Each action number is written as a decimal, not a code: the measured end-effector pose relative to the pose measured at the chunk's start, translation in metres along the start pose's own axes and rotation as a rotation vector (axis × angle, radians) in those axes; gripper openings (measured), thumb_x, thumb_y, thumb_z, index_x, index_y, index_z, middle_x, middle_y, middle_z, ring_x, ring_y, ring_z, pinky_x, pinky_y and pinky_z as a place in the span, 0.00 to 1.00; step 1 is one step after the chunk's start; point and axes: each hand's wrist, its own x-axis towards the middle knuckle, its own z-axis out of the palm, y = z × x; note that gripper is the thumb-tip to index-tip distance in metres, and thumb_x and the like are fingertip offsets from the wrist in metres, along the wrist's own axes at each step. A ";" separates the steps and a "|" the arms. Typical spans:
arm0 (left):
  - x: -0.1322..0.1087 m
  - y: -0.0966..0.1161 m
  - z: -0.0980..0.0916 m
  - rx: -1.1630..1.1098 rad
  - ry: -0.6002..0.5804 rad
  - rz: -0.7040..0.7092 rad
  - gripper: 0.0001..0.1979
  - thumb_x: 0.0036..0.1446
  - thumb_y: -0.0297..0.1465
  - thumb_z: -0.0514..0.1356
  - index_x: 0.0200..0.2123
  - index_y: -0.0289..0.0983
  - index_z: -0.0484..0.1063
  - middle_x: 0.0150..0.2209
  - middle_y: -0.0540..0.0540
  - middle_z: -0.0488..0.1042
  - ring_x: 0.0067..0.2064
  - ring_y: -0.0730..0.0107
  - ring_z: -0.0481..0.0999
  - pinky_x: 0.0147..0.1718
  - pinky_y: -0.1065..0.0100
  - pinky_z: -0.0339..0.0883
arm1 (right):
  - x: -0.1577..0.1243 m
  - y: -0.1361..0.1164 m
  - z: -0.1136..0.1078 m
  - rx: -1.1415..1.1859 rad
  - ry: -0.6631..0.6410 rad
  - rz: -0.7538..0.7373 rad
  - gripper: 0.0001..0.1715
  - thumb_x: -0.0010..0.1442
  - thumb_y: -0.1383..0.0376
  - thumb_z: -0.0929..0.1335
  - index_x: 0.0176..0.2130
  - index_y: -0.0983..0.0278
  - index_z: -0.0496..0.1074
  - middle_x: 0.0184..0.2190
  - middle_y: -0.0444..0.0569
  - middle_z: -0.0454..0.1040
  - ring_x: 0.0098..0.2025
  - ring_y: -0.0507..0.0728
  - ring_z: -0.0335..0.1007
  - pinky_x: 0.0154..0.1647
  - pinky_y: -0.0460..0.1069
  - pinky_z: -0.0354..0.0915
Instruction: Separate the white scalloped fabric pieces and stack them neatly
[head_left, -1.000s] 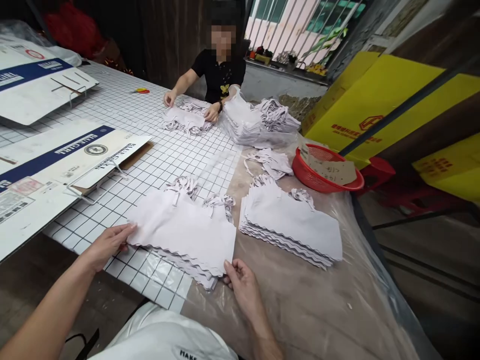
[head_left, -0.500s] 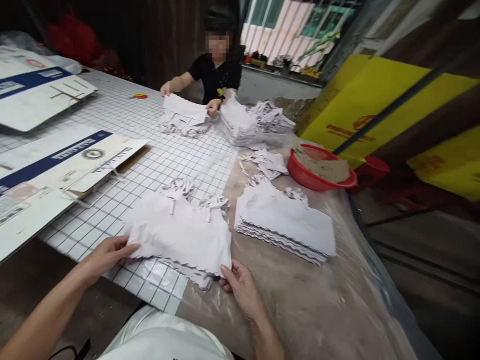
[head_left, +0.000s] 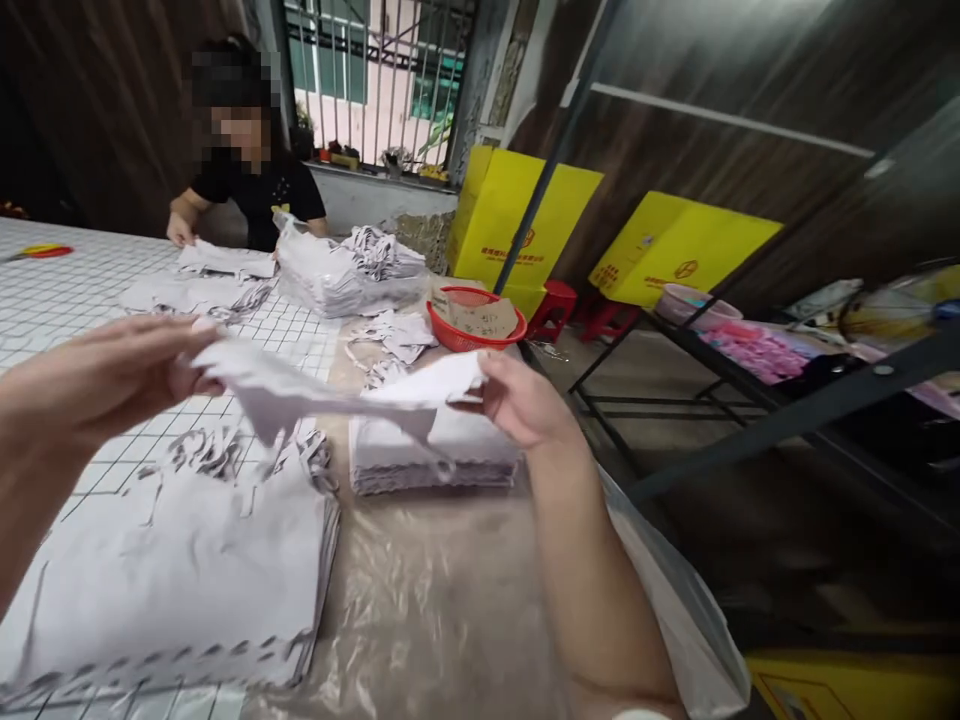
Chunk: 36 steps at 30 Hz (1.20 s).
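Note:
My left hand (head_left: 112,375) and my right hand (head_left: 525,400) each pinch one end of a white paper bag (head_left: 330,395), held flat in the air above the table. Under it lies a near stack of white paper bags (head_left: 172,570) with string handles. A second, neater stack (head_left: 435,455) sits just beneath my right hand on the plastic-covered part of the table (head_left: 435,620).
A person in a black shirt (head_left: 259,190) sorts bags at the far end, beside a large bagged pile (head_left: 345,270). A red basket (head_left: 476,325) holds a cardboard scrap. Yellow boxes (head_left: 675,250), red stools and a metal rack (head_left: 787,400) stand to the right.
Both hands have lifted one bag off the near stack and raised it. The view has swung right and moved closer to the table.

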 end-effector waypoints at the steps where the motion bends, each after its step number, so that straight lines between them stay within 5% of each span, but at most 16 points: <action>1: 0.020 0.023 0.018 -0.141 -0.080 0.069 0.14 0.58 0.38 0.58 0.33 0.31 0.73 0.25 0.48 0.70 0.37 0.64 0.75 0.40 0.62 0.72 | 0.017 -0.014 -0.009 0.000 0.041 -0.038 0.07 0.62 0.62 0.66 0.34 0.63 0.70 0.28 0.45 0.76 0.31 0.55 0.75 0.38 0.54 0.74; 4: 0.068 0.075 0.073 -0.376 -0.228 0.123 0.12 0.65 0.27 0.51 0.39 0.23 0.70 0.34 0.41 0.75 0.43 0.67 0.76 0.40 0.69 0.69 | 0.062 -0.041 -0.035 0.010 0.150 -0.112 0.08 0.66 0.65 0.63 0.38 0.64 0.71 0.31 0.47 0.77 0.35 0.55 0.77 0.42 0.54 0.74; 6: 0.092 0.084 0.106 -0.483 -0.233 0.006 0.10 0.66 0.25 0.49 0.40 0.23 0.68 0.37 0.39 0.76 0.43 0.69 0.77 0.34 0.76 0.68 | 0.087 -0.042 -0.053 0.023 0.228 -0.104 0.08 0.67 0.66 0.62 0.39 0.64 0.70 0.32 0.47 0.78 0.35 0.54 0.78 0.41 0.52 0.74; 10: 0.123 0.049 0.163 -0.574 -0.189 -0.267 0.07 0.65 0.22 0.50 0.37 0.30 0.67 0.27 0.44 0.75 0.31 0.72 0.78 0.23 0.80 0.68 | 0.117 -0.004 -0.085 -0.037 0.368 0.114 0.05 0.66 0.66 0.64 0.39 0.65 0.69 0.29 0.48 0.77 0.29 0.54 0.77 0.32 0.48 0.73; 14: 0.134 0.008 0.200 -0.545 -0.176 -0.397 0.08 0.62 0.19 0.50 0.38 0.30 0.69 0.20 0.48 0.70 0.21 0.71 0.74 0.20 0.74 0.72 | 0.127 0.039 -0.104 -0.051 0.404 0.237 0.03 0.63 0.70 0.65 0.38 0.68 0.69 0.26 0.51 0.76 0.25 0.56 0.76 0.23 0.47 0.70; 18: 0.137 0.014 0.204 -0.576 -0.163 -0.396 0.06 0.61 0.21 0.53 0.38 0.32 0.69 0.23 0.48 0.72 0.22 0.73 0.75 0.21 0.75 0.73 | 0.128 0.035 -0.110 -0.005 0.411 0.195 0.07 0.65 0.71 0.62 0.40 0.67 0.69 0.27 0.49 0.77 0.27 0.53 0.76 0.23 0.44 0.69; 23: 0.112 0.026 0.177 -0.571 -0.261 -0.216 0.05 0.62 0.22 0.55 0.32 0.31 0.67 0.28 0.42 0.74 0.29 0.69 0.81 0.18 0.79 0.65 | 0.098 0.016 -0.120 0.003 0.358 0.040 0.07 0.65 0.68 0.63 0.39 0.65 0.70 0.31 0.48 0.78 0.31 0.53 0.77 0.23 0.42 0.68; 27: 0.062 -0.013 0.164 -0.355 -0.423 -0.234 0.07 0.56 0.25 0.63 0.27 0.30 0.70 0.25 0.43 0.74 0.26 0.70 0.78 0.14 0.78 0.53 | 0.047 0.051 -0.135 -0.194 0.384 0.090 0.06 0.58 0.63 0.69 0.35 0.64 0.70 0.28 0.46 0.77 0.28 0.52 0.74 0.20 0.42 0.60; 31: 0.026 -0.060 0.165 -0.158 -0.526 -0.346 0.15 0.45 0.36 0.70 0.21 0.32 0.70 0.23 0.44 0.76 0.19 0.76 0.68 0.14 0.76 0.46 | 0.005 0.101 -0.145 -0.512 0.440 0.112 0.23 0.47 0.48 0.73 0.25 0.63 0.65 0.19 0.40 0.66 0.21 0.49 0.60 0.19 0.43 0.49; 36: 0.014 -0.074 0.166 -0.025 -0.554 -0.300 0.23 0.36 0.47 0.71 0.16 0.34 0.68 0.17 0.47 0.71 0.18 0.78 0.62 0.16 0.74 0.49 | -0.011 0.119 -0.147 -0.622 0.502 0.021 0.33 0.40 0.37 0.70 0.22 0.62 0.62 0.19 0.37 0.60 0.24 0.49 0.54 0.27 0.46 0.52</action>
